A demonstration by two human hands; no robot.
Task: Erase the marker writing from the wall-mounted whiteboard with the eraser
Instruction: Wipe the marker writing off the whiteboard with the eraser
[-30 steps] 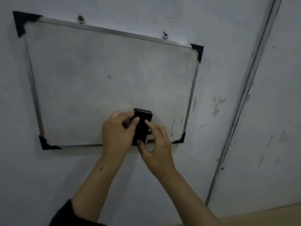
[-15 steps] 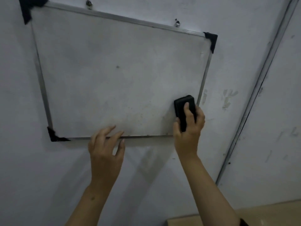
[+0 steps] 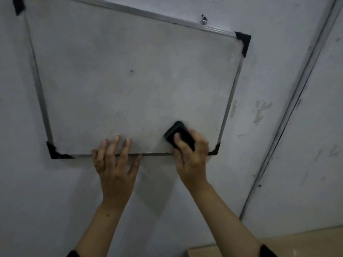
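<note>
The whiteboard (image 3: 130,75) hangs tilted on the wall, with a metal frame and black corner caps. Its surface is smudged grey, with a small dark dot near the middle and faint specks low down; I see no clear writing. My right hand (image 3: 191,156) grips the black eraser (image 3: 178,134) and holds it tilted against the board's lower right area. My left hand (image 3: 115,160) lies flat with spread fingers across the board's bottom edge, left of the eraser.
A metal screw hook (image 3: 204,20) holds the board's top edge. A vertical door frame strip (image 3: 289,108) runs down the wall to the right. A light wooden surface (image 3: 297,243) shows at the bottom right.
The eraser passed from both hands into my right hand, went to the board's right edge, then came back left and down. My left hand let go and moved onto the bottom frame.
</note>
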